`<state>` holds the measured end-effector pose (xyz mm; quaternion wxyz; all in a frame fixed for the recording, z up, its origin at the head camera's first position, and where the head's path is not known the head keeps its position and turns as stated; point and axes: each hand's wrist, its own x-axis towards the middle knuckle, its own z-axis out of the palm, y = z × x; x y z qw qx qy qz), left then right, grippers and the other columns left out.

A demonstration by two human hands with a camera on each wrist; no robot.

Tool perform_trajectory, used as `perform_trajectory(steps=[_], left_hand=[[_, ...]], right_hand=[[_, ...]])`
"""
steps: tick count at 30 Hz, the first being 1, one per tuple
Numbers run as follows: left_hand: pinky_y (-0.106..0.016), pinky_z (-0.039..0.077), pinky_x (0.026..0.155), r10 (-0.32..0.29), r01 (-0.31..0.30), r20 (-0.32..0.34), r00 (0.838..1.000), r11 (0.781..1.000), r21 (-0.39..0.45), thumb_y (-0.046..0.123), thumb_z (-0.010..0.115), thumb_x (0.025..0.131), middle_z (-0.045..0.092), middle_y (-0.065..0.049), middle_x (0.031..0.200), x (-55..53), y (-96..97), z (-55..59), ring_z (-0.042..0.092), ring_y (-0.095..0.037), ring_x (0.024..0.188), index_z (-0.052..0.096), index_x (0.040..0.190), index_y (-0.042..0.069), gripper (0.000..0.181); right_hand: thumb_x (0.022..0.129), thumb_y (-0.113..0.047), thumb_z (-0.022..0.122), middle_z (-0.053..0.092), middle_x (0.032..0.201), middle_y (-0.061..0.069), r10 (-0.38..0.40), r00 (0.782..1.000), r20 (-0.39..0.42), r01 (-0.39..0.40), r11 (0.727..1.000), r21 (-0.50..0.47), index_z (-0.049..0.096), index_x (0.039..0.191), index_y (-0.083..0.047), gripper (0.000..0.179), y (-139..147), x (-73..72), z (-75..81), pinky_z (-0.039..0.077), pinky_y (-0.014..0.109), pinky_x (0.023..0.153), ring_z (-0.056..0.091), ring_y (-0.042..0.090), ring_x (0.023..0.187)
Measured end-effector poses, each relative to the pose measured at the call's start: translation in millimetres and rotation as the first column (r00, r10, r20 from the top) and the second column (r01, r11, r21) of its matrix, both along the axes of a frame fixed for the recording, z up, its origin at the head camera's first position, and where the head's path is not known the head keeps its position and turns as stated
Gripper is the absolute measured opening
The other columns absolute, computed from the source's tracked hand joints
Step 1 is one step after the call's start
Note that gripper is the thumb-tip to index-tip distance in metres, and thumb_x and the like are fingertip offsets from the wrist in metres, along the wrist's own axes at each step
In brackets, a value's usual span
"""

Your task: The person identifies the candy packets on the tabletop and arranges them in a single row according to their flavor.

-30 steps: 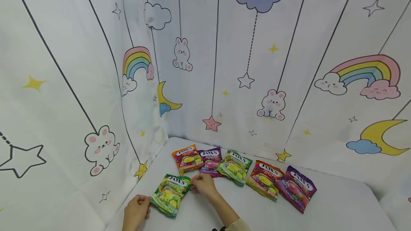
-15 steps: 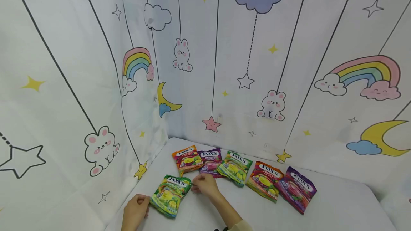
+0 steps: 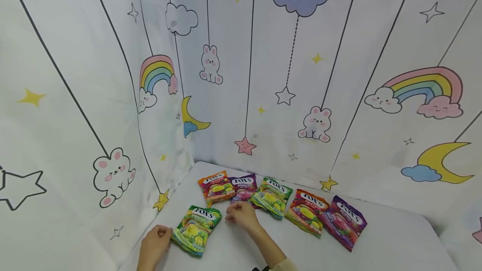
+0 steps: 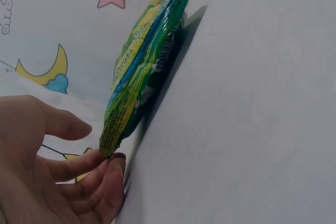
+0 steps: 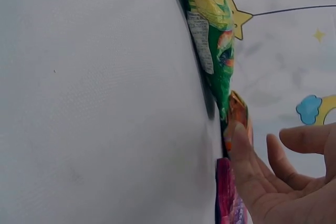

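Green packet (image 3: pixel 196 231), marked FOX'S, lay face up at the near left, between your two hands; it was puffed out, and its printed wrapping hid whatever was inside. At its left edge was your left hand (image 3: pixel 155 244), thumb well apart from the fingers, fingertips at the packet's near corner without clamping on it. Slightly farther off, to the right of the packet, was your right hand (image 3: pixel 242 217), its thumb and fingers apart and around nothing.

Beyond your hands you had five more packets in a row, also bulging, contents out of sight. From left to right they were an orange packet (image 3: pixel 216 188), a purple packet (image 3: pixel 242 187), a second green packet (image 3: pixel 272 198), a second orange packet (image 3: pixel 306 212) and a second purple packet (image 3: pixel 344 223). Neighbours sat close, some edges overlapping. That made six in all: two green, two orange and two purple.

Under them you had a white table (image 3: pixel 233 248). Past its far and left edges rose white walls (image 3: pixel 226 112), creased in places and printed with three rabbits (image 3: pixel 315 124), two rainbows (image 3: pixel 433 78) and two yellow moons (image 3: pixel 433 158), among stars and clouds.
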<state>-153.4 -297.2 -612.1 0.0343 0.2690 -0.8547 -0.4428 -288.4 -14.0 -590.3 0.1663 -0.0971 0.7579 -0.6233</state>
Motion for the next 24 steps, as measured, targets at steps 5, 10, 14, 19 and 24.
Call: perform_trajectory(steps=[5,10,14,19,24], left_hand=[[-0.037,0.047,0.069,0.005,-0.003,0.032,0.999,0.999,-0.047,0.037,0.06,0.102,0.068,-0.009,0.09,-5.2,-1.4,5.6,0.062,-0.023,0.082,0.069,0.105,-0.001,0.039],[-0.039,0.047,0.07,0.011,-0.008,0.044,0.999,0.998,-0.065,0.035,0.06,0.103,0.067,-0.01,0.09,-8.3,3.6,10.6,0.061,-0.024,0.082,0.067,0.106,-0.001,0.037],[-0.045,0.048,0.077,0.007,-0.008,-0.003,1.0,0.993,-0.119,0.031,0.061,0.101,0.065,-0.014,0.097,-10.4,8.3,14.7,0.062,-0.028,0.089,0.066,0.108,-0.003,0.035],[-0.052,0.048,0.084,-0.002,-0.007,-0.052,0.999,0.986,-0.167,0.029,0.062,0.101,0.062,-0.02,0.107,-13.5,13.8,17.4,0.061,-0.033,0.098,0.066,0.114,-0.004,0.036],[-0.054,0.048,0.086,0.002,-0.019,-0.092,0.996,0.984,-0.179,0.026,0.063,0.1,0.062,-0.02,0.108,-18.1,20.8,20.8,0.06,-0.036,0.102,0.067,0.114,-0.003,0.033]], right_hand=[[0.104,-0.016,0.064,0.072,0.103,0.012,-0.003,1.0,-0.016,0.003,1.0,-0.007,0.068,0.108,-0.001,0.016,6.2,-2.2,3.0,0.062,0.035,0.08,0.075,0.026,0.089],[0.104,-0.016,0.065,0.072,0.102,0.01,-0.013,1.0,-0.013,0.012,1.0,-0.014,0.069,0.109,-0.001,0.017,10.5,-3.1,2.9,0.062,0.036,0.08,0.075,0.027,0.09],[0.103,-0.015,0.065,0.072,0.103,0.012,-0.031,0.999,-0.014,0.031,0.999,-0.014,0.069,0.109,0.0,0.017,13.4,-4.2,3.8,0.062,0.037,0.08,0.075,0.025,0.089],[0.104,-0.014,0.064,0.072,0.106,0.016,-0.057,0.998,-0.022,0.056,0.998,-0.004,0.068,0.112,0.001,0.018,17.1,-6.7,4.8,0.061,0.036,0.081,0.074,0.021,0.088],[0.105,-0.014,0.063,0.071,0.108,0.017,-0.063,0.998,-0.027,0.063,0.998,0.001,0.068,0.113,0.002,0.019,21.6,-8.6,8.0,0.061,0.036,0.081,0.074,0.022,0.089]])
